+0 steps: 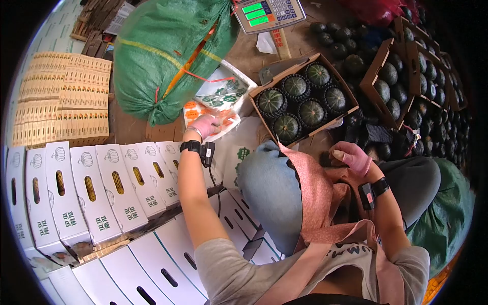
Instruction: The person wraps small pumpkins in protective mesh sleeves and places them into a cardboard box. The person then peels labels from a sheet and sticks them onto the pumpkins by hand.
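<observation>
My left hand (204, 127), in a pink glove with bare fingertips, reaches to a sheet of orange stickers (194, 112) beside the green sack. Its fingers rest at the sheet's edge; whether they pinch anything is too small to tell. Green-printed stickers (229, 94) lie just beyond, in a white tray. My right hand (352, 156), gloved the same way, is held above my lap with curled fingers; what is in them, if anything, is hidden. Between and ahead of my hands sits an open cardboard box (339, 60) with several dark green squashes in black nets.
A scale (268, 14) with a lit display stands at the top. The bulging green sack (157, 56) is ahead on the left. White printed cartons (107, 193) line the left, near stacked tan boxes (63, 96). Loose squashes (354, 64) and filled boxes (378, 84) are at right.
</observation>
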`<state>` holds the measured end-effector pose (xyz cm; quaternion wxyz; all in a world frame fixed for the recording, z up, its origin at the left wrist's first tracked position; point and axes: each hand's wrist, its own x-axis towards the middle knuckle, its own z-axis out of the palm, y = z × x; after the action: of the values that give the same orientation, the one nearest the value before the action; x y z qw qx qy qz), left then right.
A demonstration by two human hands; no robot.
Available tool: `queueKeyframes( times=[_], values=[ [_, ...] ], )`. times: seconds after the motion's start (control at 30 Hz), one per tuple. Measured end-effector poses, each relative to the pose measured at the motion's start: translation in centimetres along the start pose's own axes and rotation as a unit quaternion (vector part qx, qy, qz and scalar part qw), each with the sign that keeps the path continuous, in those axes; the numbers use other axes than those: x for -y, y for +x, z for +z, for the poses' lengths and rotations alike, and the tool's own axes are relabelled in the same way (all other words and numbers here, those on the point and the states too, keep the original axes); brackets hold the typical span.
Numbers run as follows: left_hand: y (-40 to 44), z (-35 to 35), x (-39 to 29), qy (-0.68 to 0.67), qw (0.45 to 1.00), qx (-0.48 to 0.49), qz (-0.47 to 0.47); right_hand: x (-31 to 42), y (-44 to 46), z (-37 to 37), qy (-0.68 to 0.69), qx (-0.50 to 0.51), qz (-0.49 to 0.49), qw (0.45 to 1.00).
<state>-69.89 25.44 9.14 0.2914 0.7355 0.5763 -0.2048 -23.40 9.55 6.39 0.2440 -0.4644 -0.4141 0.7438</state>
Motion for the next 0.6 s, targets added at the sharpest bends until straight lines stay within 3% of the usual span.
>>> queueKeyframes(
  times=[0.03,0.13,0.17,0.27,0.3,0.43,0.53,0.57,0.6],
  values=[
    [-0.6,-0.6,-1.3,0.028,0.999,0.011,-0.04,-0.1,0.0,0.0,-0.002,0.0,0.0,1.0],
    [1.6,2.8,1.6,0.133,0.984,-0.118,0.001,-0.2,-0.1,0.0,-0.001,-0.008,0.0,1.0],
    [3.0,4.7,2.9,0.236,0.965,-0.111,-0.014,-0.2,-0.1,0.2,0.004,-0.013,0.001,1.0],
    [0.0,6.9,0.9,0.303,0.915,-0.264,0.031,-0.1,-0.4,0.1,-0.009,-0.021,-0.021,1.0],
    [-1.2,7.2,0.2,0.292,0.892,-0.339,0.069,0.4,-0.6,0.2,0.0,-0.029,-0.025,0.999],
    [-5.2,7.2,-2.7,0.231,0.929,-0.283,-0.065,0.2,-1.0,-0.1,0.038,-0.042,-0.043,0.998],
    [-8.9,5.8,-5.5,0.194,0.922,-0.321,-0.102,-0.7,-0.6,0.4,0.04,-0.066,-0.072,0.994],
    [-10.3,6.1,-6.0,0.182,0.89,-0.416,-0.047,-0.4,-1.1,1.2,0.056,-0.112,-0.071,0.99],
    [-13.2,5.0,-9.6,0.164,0.878,-0.448,-0.036,-0.3,-1.2,1.8,0.099,-0.121,-0.06,0.986]
  ],
)
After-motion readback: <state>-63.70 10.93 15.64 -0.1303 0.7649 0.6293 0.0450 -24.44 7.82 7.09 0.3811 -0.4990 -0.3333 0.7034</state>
